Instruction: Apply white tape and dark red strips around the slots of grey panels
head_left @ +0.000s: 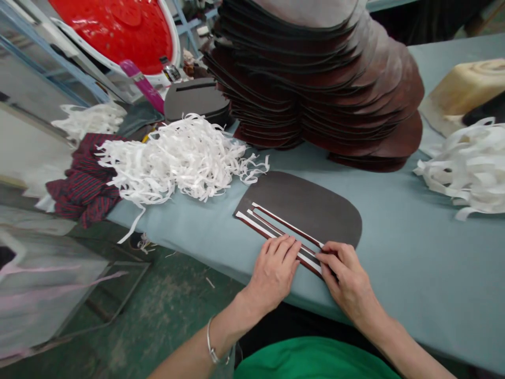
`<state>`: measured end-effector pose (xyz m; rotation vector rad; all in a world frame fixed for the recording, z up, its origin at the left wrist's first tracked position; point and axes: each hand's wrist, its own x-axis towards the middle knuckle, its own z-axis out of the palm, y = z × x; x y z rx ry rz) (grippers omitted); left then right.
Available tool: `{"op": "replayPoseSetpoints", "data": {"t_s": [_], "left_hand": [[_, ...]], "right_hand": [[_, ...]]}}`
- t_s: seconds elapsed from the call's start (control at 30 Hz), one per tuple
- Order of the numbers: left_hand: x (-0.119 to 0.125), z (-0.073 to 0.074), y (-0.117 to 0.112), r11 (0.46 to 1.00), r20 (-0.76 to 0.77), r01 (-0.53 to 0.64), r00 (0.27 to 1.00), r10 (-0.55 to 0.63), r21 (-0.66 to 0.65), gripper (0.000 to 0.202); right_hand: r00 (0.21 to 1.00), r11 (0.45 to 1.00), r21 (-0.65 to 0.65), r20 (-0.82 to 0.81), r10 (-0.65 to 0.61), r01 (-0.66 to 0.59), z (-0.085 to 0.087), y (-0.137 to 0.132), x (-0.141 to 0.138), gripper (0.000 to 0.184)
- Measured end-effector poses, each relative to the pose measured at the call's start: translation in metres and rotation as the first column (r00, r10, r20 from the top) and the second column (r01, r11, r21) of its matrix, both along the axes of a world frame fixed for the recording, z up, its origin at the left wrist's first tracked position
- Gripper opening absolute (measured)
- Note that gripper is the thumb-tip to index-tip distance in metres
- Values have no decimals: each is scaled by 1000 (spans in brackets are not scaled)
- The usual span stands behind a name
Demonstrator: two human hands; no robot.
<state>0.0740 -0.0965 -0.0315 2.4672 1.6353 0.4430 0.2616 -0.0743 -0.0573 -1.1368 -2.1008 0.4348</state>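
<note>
My left hand (273, 269) lies flat, fingers together, pressing on the white strips (276, 226) at the near edge of the dark panel (307, 208); it grips nothing. My right hand (343, 276) is beside it, fingertips pinched at the strips' near end, though I cannot tell whether they have actually caught a strip. The panel lies flat on the grey-blue table (414, 252), close to its near edge, with the strips running along its straight side over a reddish-brown border. Behind it stands a tall stack of panels (315, 79). A heap of white shreds (177, 158) lies to the left, another heap (469, 168) far right, and a striped cloth (84, 184) sits at the table's left end
</note>
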Motion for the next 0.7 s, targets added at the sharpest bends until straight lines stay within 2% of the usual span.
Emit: {"op": "replayPoseSetpoints", "data": {"t_s": [0.1, 0.2, 0.3, 0.4, 0.47, 0.53, 0.63, 0.7], "left_hand": [[0, -1, 0, 1000, -21, 8, 1000, -8, 7, 38], [-20, 3, 8, 1000, -77, 13, 997, -11, 17, 44], [-51, 5, 22, 990, -140, -126, 981, 134, 64, 48], [-74, 4, 36, 968, -181, -223, 954, 240, 112, 44], [-78, 3, 41, 964, -192, -236, 947, 256, 124, 42], [-75, 6, 41, 958, -191, -254, 942, 277, 135, 41], [-67, 13, 30, 959, -192, -248, 943, 272, 138, 48], [-66, 15, 19, 976, -210, -174, 957, 198, 131, 65]], "right_hand": [[999, 999, 18, 17, 32, -32, -2, 1, 2, 15], [996, 996, 40, 38, 81, -82, -2, 1, 4, 15], [993, 997, 24, 92, 77, -79, 3, -1, 4, 16], [975, 994, 44, 205, 88, -99, 9, -5, 2, 35], [957, 987, 105, 276, 89, -123, 10, -7, -1, 47], [946, 976, 177, 317, 68, -129, 9, -8, -2, 49], [950, 936, 323, 311, 33, -138, 2, -8, 3, 40], [959, 880, 446, 281, 37, -165, -5, -11, 10, 26]]}}
